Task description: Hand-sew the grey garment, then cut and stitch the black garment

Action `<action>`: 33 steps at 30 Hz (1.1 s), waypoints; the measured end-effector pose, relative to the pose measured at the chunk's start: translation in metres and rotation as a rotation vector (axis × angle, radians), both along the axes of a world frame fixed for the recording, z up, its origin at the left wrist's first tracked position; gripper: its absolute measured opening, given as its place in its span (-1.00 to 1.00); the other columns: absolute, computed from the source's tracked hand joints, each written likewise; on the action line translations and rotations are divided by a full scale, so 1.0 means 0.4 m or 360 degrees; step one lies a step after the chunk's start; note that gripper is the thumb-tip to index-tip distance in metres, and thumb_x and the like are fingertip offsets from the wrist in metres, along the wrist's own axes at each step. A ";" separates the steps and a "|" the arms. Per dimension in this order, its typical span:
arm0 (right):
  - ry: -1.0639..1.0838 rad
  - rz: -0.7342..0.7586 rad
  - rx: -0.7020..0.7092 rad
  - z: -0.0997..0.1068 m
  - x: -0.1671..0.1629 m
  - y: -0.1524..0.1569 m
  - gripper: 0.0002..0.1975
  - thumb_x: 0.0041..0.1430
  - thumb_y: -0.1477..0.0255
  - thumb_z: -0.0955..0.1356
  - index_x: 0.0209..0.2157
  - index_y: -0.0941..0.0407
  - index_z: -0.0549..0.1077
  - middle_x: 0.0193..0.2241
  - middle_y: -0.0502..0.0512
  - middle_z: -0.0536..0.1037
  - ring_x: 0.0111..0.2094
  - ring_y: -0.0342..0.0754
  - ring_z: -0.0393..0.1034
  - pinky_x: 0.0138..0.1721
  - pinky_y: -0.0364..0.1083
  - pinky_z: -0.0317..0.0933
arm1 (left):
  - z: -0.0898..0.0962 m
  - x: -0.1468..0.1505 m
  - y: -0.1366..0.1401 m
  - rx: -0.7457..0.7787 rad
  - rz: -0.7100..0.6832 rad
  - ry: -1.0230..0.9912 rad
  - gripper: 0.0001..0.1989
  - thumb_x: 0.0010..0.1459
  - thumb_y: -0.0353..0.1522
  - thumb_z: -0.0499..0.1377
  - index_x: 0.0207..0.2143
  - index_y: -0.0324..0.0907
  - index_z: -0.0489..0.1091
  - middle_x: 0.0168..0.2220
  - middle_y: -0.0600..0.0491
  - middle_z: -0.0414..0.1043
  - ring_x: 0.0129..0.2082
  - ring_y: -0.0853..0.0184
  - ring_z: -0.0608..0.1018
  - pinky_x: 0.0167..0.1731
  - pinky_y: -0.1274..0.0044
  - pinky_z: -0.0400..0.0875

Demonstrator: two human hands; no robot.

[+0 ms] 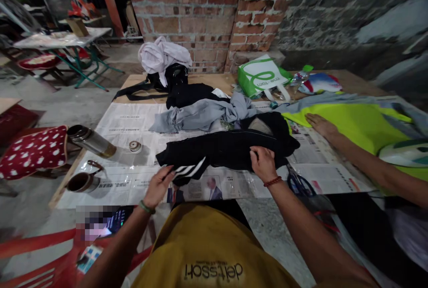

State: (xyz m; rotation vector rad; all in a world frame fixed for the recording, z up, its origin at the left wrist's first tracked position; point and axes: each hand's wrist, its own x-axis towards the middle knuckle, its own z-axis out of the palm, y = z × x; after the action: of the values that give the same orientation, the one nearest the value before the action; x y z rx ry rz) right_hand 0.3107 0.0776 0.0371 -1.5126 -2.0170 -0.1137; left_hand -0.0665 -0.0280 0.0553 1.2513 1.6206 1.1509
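A black garment (220, 146) lies stretched sideways across the newspaper in front of me. At its left end, my left hand (156, 189) pinches the edge of a part with white stripes (190, 170). Farther right, my right hand (264, 163) has its fingers curled onto the garment's near edge, gripping the cloth. Just behind it lies a crumpled grey garment (203, 115). A pair of scissors (301, 184) with dark blue handles rests to the right of my right hand.
A co-worker's hand (321, 125) lies on a neon yellow garment (361, 123) at right, near an iron (404, 152). At left stand a thermos (92, 141), its lid (135, 146) and a mug (82, 182). A green-white bag (262, 76) sits at the back.
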 end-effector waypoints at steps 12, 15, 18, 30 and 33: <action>0.0165 0.0063 0.0095 0.070 0.035 -0.030 -0.79 0.25 0.37 0.17 -0.36 0.08 0.39 -0.36 0.12 0.51 -0.24 0.01 0.36 -0.10 0.03 0.11 | 0.164 -0.114 0.021 -0.0750 0.0238 -0.1441 -0.86 0.03 -0.42 0.24 -0.31 -0.30 0.46 -0.70 0.21 0.24 -0.84 0.67 -0.02 -0.86 0.75 -0.13; 0.0143 0.0159 0.0100 0.069 0.052 -0.072 -0.82 0.25 0.37 0.17 -0.33 0.08 0.37 -0.33 0.14 0.51 -0.22 0.02 0.37 -0.08 0.04 0.13 | 0.124 -0.133 -0.030 -0.0945 0.0562 -0.1661 -0.83 0.18 -0.46 0.05 -0.38 -0.30 0.42 -0.70 0.17 0.24 -0.83 0.64 0.05 -0.80 0.75 0.10; 0.0049 0.0207 0.0050 0.029 0.065 -0.109 -0.83 0.24 0.39 0.18 -0.33 0.09 0.36 -0.35 0.13 0.51 -0.24 0.01 0.37 -0.11 0.04 0.15 | 0.055 -0.140 -0.084 -0.0796 0.0967 -0.1545 -0.80 0.19 -0.43 0.00 -0.48 -0.25 0.33 -0.63 0.12 0.30 -0.74 0.54 0.28 -0.64 0.64 0.34; 0.0121 0.0241 0.0133 -0.005 0.057 -0.159 -0.87 0.24 0.46 0.20 -0.29 0.11 0.36 -0.30 0.15 0.49 -0.17 0.00 0.37 -0.10 0.04 0.21 | 0.060 0.095 -0.021 0.0765 -0.0439 0.0868 -0.69 0.16 -0.25 0.14 -0.06 -0.14 0.41 -0.05 -0.08 0.42 -0.01 0.20 0.43 0.05 0.32 0.31; 0.0150 0.0307 0.0173 0.021 0.046 -0.175 -0.88 0.23 0.50 0.20 -0.28 0.10 0.35 -0.31 0.13 0.48 -0.15 0.00 0.37 -0.07 0.06 0.21 | 0.061 0.232 0.038 0.0868 -0.0874 0.1155 -0.50 0.15 -0.16 0.14 0.10 -0.15 0.29 0.11 -0.13 0.32 0.15 0.09 0.29 0.10 0.23 0.22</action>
State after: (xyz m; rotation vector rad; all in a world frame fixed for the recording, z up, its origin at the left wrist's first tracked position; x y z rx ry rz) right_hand 0.3293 0.0074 0.0453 -1.2274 -2.0354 -0.0712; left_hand 0.0264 -0.0129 0.0798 2.4999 1.2875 0.8389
